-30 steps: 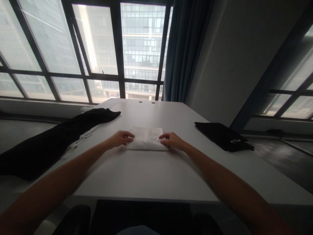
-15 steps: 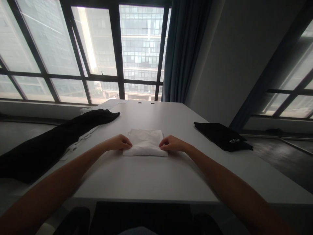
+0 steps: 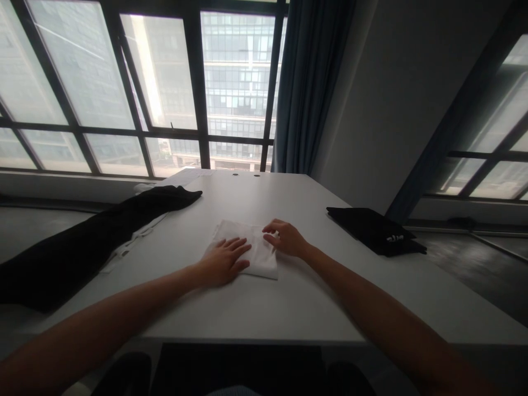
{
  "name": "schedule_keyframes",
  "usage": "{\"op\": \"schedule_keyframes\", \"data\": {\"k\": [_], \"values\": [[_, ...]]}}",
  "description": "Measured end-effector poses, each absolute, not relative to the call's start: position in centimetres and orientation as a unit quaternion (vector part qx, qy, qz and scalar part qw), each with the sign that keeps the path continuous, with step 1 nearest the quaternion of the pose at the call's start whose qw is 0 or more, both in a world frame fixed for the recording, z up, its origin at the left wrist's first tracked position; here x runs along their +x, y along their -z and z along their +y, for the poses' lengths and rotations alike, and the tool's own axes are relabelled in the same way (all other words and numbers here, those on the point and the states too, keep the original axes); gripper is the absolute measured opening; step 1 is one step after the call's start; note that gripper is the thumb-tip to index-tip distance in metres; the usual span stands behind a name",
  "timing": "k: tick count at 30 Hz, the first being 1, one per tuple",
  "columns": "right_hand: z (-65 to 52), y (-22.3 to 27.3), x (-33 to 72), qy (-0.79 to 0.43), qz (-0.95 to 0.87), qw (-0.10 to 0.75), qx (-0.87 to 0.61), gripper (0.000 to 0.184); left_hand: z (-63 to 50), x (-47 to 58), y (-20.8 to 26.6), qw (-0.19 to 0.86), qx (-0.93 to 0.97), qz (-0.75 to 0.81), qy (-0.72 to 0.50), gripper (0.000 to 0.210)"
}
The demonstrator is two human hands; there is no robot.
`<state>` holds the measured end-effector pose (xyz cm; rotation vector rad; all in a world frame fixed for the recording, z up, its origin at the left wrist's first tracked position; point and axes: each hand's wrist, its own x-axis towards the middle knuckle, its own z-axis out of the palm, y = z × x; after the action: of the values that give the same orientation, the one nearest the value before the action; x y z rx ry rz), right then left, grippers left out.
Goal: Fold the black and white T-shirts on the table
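Observation:
A folded white cloth garment (image 3: 262,261) lies on the white table (image 3: 247,308) in front of me, turned slightly askew. My left hand (image 3: 225,261) rests flat on its left part, fingers spread. At the far right corner of the cloth is my right hand (image 3: 286,237), its fingers bent and its thumb held apart from them. No fabric shows pinched in the right hand. The left hand and forearm hide the near left corner of the bundle.
Dark garments (image 3: 103,236) are laid along the table's left side, over some white cloth (image 3: 138,236). A folded black garment (image 3: 371,228) with white lettering lies by the right edge. Behind the table are windows and a blue curtain (image 3: 309,88).
Both hands have let go of the near side corners. The left hand has moved right, flat onto the cloth; the right hand has shifted toward its far right corner. The bundle has turned clockwise.

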<state>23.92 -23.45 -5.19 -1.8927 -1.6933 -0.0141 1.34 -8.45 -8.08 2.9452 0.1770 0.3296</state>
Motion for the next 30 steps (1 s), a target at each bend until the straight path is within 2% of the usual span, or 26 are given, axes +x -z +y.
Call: {"op": "schedule_keyframes", "data": {"k": [2,4,8,11,13,16,18,20,22,25,30], "values": [[-23.2,6.1,24.2,0.026,-0.659,0.262,-0.705,0.039,-8.7,1.7,9.1,0.081,0.993,0.029,-0.078,0.063],[-23.2,6.6,24.5,-0.012,-0.682,0.211,-0.7,0.049,-8.0,1.7,9.2,0.083,0.995,0.005,-0.054,0.064],[-23.8,6.3,24.8,-0.064,-0.67,0.161,-0.722,0.039,-4.4,1.2,7.7,0.092,0.996,0.006,0.002,0.071],[-24.3,5.1,24.8,-0.076,-0.661,0.153,-0.731,0.03,-0.6,0.1,6.6,0.085,0.99,0.09,0.061,0.086],[-24.6,4.4,24.7,-0.08,-0.654,0.137,-0.739,0.029,1.6,-0.8,6.3,0.081,0.98,0.162,0.078,0.086],[-24.9,4.0,24.4,-0.05,-0.649,0.125,-0.748,0.031,2.9,-1.5,6.5,0.04,0.972,0.23,0.025,0.074],[-24.9,4.4,24.0,-0.013,-0.678,0.147,-0.72,0.035,2.0,-1.2,6.8,0.017,0.976,0.21,-0.049,0.065],[-24.7,5.1,23.3,0.009,-0.712,0.17,-0.681,0.056,0.2,-0.3,7.3,0.036,0.982,0.159,-0.098,0.061],[-24.3,5.9,22.5,-0.002,-0.716,0.175,-0.676,0.068,-1.8,0.7,7.8,0.073,0.987,0.115,-0.09,0.062],[-23.7,6.6,21.9,-0.019,-0.635,0.164,-0.755,0.055,-3.8,1.4,8.1,0.098,0.99,0.094,-0.032,0.064],[-23.6,6.5,22.9,-0.033,-0.496,0.086,-0.863,0.065,-3.9,1.1,7.6,0.106,0.988,0.11,0.01,0.07]]}}
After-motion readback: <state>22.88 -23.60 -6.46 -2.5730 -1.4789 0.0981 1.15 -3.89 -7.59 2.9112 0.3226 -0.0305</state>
